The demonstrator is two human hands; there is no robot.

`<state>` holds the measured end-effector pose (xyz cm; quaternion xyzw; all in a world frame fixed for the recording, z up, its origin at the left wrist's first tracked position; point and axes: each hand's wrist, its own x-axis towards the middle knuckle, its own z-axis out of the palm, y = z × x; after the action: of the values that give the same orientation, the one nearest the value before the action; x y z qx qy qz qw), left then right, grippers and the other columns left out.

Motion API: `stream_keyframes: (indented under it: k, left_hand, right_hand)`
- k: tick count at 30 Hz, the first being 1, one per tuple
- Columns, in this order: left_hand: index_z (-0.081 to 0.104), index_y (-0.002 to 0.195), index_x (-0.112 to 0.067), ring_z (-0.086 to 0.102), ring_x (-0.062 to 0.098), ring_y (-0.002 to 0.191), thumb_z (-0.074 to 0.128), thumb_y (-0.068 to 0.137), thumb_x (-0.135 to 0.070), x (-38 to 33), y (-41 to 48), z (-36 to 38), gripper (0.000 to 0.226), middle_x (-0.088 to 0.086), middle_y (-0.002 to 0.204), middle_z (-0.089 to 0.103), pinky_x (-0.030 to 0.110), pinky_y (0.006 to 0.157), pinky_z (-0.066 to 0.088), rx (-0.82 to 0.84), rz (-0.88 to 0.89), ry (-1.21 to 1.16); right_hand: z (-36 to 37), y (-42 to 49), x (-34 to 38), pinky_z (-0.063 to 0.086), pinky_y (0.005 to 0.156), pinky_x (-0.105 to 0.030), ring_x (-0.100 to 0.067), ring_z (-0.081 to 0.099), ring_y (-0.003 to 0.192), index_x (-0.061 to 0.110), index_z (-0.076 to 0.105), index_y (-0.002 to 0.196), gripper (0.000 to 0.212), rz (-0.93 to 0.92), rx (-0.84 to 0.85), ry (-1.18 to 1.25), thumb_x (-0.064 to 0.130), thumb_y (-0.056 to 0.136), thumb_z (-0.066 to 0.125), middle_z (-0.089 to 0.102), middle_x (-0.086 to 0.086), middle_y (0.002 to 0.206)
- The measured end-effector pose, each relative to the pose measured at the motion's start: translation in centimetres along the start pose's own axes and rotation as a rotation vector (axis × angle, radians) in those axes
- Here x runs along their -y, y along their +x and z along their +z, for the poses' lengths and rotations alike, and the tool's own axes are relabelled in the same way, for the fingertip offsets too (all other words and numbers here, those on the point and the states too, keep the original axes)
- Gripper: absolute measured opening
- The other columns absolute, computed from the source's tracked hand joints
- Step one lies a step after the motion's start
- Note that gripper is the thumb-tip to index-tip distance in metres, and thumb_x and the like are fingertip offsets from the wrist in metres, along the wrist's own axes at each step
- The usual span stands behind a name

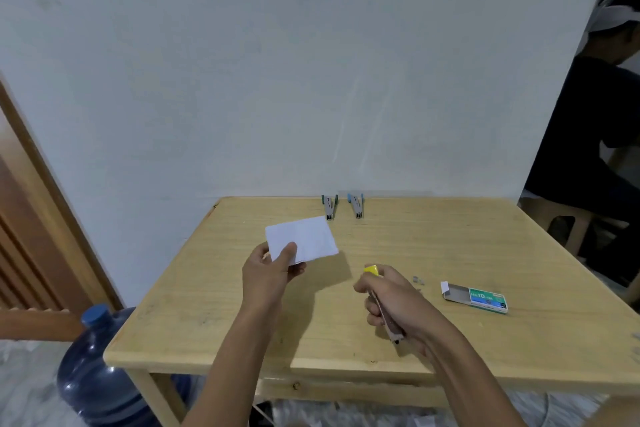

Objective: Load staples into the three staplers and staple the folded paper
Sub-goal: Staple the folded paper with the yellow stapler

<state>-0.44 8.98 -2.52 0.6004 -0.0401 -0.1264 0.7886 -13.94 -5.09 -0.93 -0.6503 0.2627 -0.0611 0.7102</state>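
My left hand [268,274] pinches the near corner of the folded white paper [304,237] and holds it above the wooden table [450,246]. To its right, my right hand [398,305] grips a yellow-ended stapler [379,298] just over the tabletop; my fingers hide most of it. Two other staplers lie at the far edge by the wall, a green-ended stapler [329,206] and a blue-ended stapler [356,205]. An open green staple box [476,296] lies right of my right hand, with a few loose staples [418,280] between them.
The table stands against a white wall. A blue water jug [100,367] sits on the floor at the table's left front corner, beside a wooden door frame [41,191]. Another person [595,135] sits on a stool at the far right.
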Motion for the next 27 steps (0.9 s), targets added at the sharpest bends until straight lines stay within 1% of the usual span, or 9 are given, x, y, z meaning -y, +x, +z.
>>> stream_keyframes:
  k: [2, 4, 6, 9, 13, 16, 20, 24, 27]
  left_hand:
    - [0.045, 0.123, -0.013, 0.071, 0.028, 0.092, 0.069, 0.088, -0.012, 0.4, 1.6, -0.5, 0.043, 0.008, 0.117, 0.064, 0.033, 0.077, 0.055, -0.105, 0.066, 0.075]
    - [0.030, 0.139, -0.019, 0.059, 0.029, 0.115, 0.065, 0.089, -0.013, 0.5, 3.1, -1.1, 0.062, 0.006, 0.135, 0.050, 0.034, 0.087, 0.048, -0.208, 0.168, 0.266]
    - [0.020, 0.149, -0.018, 0.050, 0.032, 0.124, 0.059, 0.092, -0.013, 0.5, 4.5, -1.7, 0.070, 0.012, 0.143, 0.043, 0.036, 0.094, 0.042, -0.260, 0.279, 0.444]
    - [0.032, 0.146, -0.019, 0.048, 0.038, 0.120, 0.052, 0.093, -0.014, 1.6, 6.7, -2.9, 0.057, 0.017, 0.142, 0.038, 0.040, 0.092, 0.041, -0.246, 0.333, 0.788]
    - [0.051, 0.125, -0.017, 0.028, 0.038, 0.130, 0.053, 0.090, -0.026, 3.1, 8.3, -4.5, 0.037, 0.018, 0.142, 0.027, 0.045, 0.100, 0.029, -0.294, 0.306, 1.282]
    - [0.052, 0.126, -0.022, -0.001, 0.037, 0.147, 0.049, 0.091, -0.037, 3.4, 9.0, -5.3, 0.038, 0.022, 0.156, 0.009, 0.052, 0.111, 0.016, -0.273, 0.291, 1.383]
    - [0.042, 0.137, -0.030, -0.034, 0.034, 0.144, 0.037, 0.092, -0.055, 3.4, 10.0, -6.0, 0.052, 0.022, 0.160, -0.024, 0.060, 0.115, 0.000, -0.257, 0.225, 1.475]
    - [0.030, 0.150, -0.032, -0.045, 0.032, 0.137, 0.025, 0.093, -0.061, 3.1, 11.3, -6.3, 0.064, 0.019, 0.155, -0.037, 0.061, 0.113, -0.013, -0.236, 0.207, 1.528]
    - [0.030, 0.150, -0.029, -0.038, 0.033, 0.142, 0.022, 0.093, -0.061, 3.1, 11.9, -6.3, 0.066, 0.018, 0.161, -0.025, 0.062, 0.113, -0.013, -0.208, 0.183, 1.528]
  right_hand:
    - [-0.2, 0.4, -0.4, 0.037, 0.050, -0.026, -0.015, 0.042, 0.059, 0.015, 0.046, 0.127, 0.038, 0.027, 0.001, -0.098, 0.013, 0.090, 0.056, 0.048, -0.003, 0.081]
    - [-0.2, 0.5, -0.4, 0.044, 0.061, -0.028, -0.018, 0.050, 0.068, 0.019, 0.037, 0.140, 0.050, 0.014, 0.007, -0.265, 0.020, 0.093, 0.055, 0.054, -0.002, 0.087]
    - [-0.1, 0.5, -0.2, 0.047, 0.077, -0.027, -0.018, 0.058, 0.086, 0.021, 0.023, 0.152, 0.063, -0.045, -0.004, -0.457, 0.029, 0.097, 0.052, 0.058, 0.000, 0.114]
    - [0.1, 0.8, 0.2, 0.038, 0.080, -0.025, -0.018, 0.052, 0.119, 0.019, 0.009, 0.158, 0.074, -0.132, -0.038, -0.679, 0.035, 0.099, 0.052, 0.037, -0.001, 0.153]
    - [-0.1, 2.2, -0.4, 0.034, 0.090, -0.024, -0.019, 0.042, 0.137, 0.022, 0.014, 0.157, 0.079, -0.170, -0.055, -0.817, 0.044, 0.095, 0.058, 0.033, -0.001, 0.158]
    - [0.0, 3.3, -0.7, 0.036, 0.091, -0.025, -0.020, 0.044, 0.136, 0.021, 0.014, 0.157, 0.079, -0.183, -0.058, -0.866, 0.046, 0.096, 0.057, 0.036, -0.003, 0.156]
    - [0.5, 5.4, -1.1, 0.042, 0.080, -0.026, -0.015, 0.054, 0.114, 0.024, 0.008, 0.158, 0.081, -0.249, -0.098, -0.981, 0.050, 0.096, 0.052, 0.051, 0.000, 0.142]
    - [1.7, 7.7, -1.3, 0.044, 0.070, -0.028, -0.015, 0.057, 0.101, 0.022, 0.001, 0.157, 0.077, -0.330, -0.159, -1.158, 0.051, 0.100, 0.043, 0.055, 0.002, 0.128]
    - [2.8, 9.7, -1.1, 0.045, 0.070, -0.031, -0.020, 0.059, 0.106, 0.016, 0.004, 0.157, 0.071, -0.361, -0.211, -1.276, 0.046, 0.103, 0.038, 0.046, -0.003, 0.140]
